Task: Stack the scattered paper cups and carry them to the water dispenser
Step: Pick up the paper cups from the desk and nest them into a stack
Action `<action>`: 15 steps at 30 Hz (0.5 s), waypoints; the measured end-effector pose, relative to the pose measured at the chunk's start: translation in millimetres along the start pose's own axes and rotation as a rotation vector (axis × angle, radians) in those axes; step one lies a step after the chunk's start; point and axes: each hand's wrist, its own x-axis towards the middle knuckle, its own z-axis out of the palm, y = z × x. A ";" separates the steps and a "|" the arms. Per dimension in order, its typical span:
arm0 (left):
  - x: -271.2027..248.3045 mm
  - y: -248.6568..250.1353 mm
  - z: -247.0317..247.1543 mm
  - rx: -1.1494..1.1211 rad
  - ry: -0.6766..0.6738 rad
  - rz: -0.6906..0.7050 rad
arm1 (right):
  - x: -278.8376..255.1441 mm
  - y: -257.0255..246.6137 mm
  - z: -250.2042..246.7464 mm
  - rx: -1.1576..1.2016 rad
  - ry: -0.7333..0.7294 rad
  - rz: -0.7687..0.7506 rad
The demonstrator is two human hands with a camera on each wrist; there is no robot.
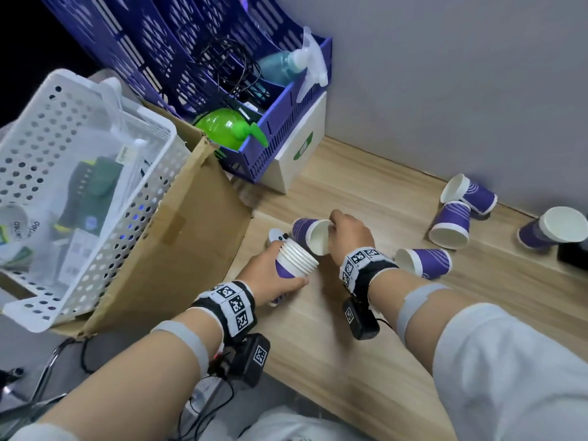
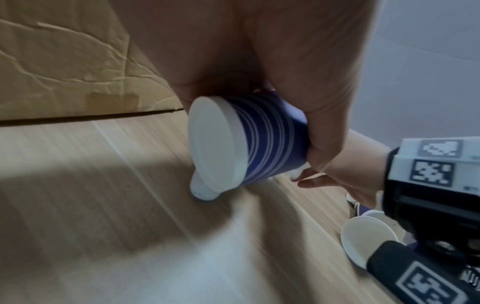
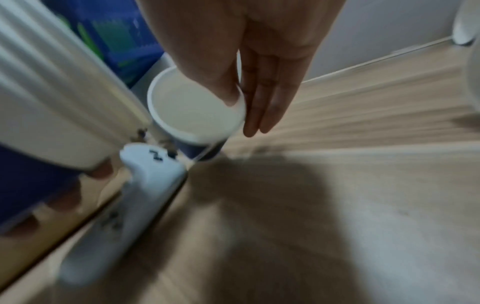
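Head view — purple, white-rimmed cups [image 1: 445, 229]

nested purple-and-white cup stack [image 1: 294, 261] tilted, single cup [image 1: 313, 234] tipped beside its mouth; four more cups [image 1: 426, 261] lying scattered on the desk.

Both forearms extend forward over the surface, each bare below a pushed-up light sleeve and fitted with a marker-covered wristband and a camera unit under the wrist. The left hand [image 1: 273, 274] is turned thumb-side right, fingers and thumb curled round a held load. The right hand [image 1: 349, 234] sits just ahead and to the right, thumb [image 3: 221, 82] hooked downward, remaining fingers [image 3: 262, 98] extended straight and close together.
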 end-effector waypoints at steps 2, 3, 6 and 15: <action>5.5 7.2 0.3 -0.008 -0.005 0.028 | -2.3 7.8 -21.7 0.030 0.082 0.014; 8.8 12.9 1.5 -0.006 -0.006 0.040 | -2.4 13.1 -34.4 0.042 0.121 0.023; 20.3 35.1 10.5 0.017 0.010 0.092 | -3.7 29.0 -72.3 0.226 0.127 0.067; 38.5 101.3 51.3 -0.001 -0.046 0.341 | -30.2 70.2 -128.7 0.330 -0.032 0.115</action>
